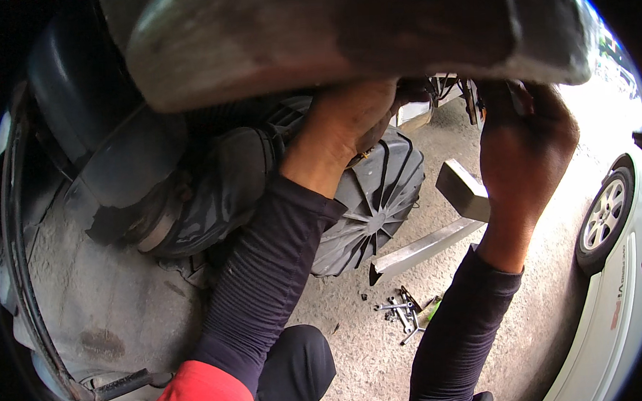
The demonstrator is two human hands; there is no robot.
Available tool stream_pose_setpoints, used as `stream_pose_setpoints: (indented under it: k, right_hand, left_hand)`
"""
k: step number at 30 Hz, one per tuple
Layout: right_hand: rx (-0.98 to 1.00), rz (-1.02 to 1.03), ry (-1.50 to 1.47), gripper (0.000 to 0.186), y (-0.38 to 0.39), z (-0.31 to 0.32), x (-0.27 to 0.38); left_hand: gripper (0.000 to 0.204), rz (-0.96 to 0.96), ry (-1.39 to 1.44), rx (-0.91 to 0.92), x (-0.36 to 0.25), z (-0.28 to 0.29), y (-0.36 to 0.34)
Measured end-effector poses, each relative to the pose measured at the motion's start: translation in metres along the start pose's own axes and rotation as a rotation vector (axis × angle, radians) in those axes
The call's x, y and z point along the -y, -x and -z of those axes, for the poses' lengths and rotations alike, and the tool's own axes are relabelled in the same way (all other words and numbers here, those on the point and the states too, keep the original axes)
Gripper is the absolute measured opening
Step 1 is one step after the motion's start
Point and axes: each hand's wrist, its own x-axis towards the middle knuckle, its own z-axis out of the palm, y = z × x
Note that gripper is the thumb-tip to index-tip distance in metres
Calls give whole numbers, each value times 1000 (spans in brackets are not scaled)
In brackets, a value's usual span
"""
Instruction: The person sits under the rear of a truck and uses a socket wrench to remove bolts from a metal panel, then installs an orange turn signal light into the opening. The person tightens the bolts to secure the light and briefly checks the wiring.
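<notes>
2 hands reach behind a curved panel

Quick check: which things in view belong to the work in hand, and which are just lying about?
In the work:
left hand and right hand, reaching up behind the curved panel, grips hidden;
probably the metal tools on the ground

Apparently just about:
metal bar;
white car at right

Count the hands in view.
2: the left hand near the middle of the panel's lower edge, the right hand towards its right end. The panel partly hides both; others could be behind it.
</notes>
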Motion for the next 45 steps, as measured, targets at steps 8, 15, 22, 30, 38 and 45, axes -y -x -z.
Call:
stream_pose_setpoints:
  k: [8,15,22,30,38,45]
  right_hand:
    - [-2,-1,5,10,-2,-3,5]
    - [-43,4,-45,9,-2,-4,0]
    - [-101,-113,-372,35,9,-10,-16]
    - [97,-267,-489,49,7,5,-18]
    - [85,-156,-393,48,3,9,-25]
    - [63,-258,-647,49,12,7,-30]
  left_hand:
    - [40,-89,-245,169,3,17,-10]
    - [40,-8,54,336,-9,13,-7]
    - [35,-13,-103,222,-18,15,4]
    - [41,-144,-908,42,-23,15,6]
    - [31,15,-172,36,-19,13,8]
    - [33,-130,-263,13,-24,8,8]
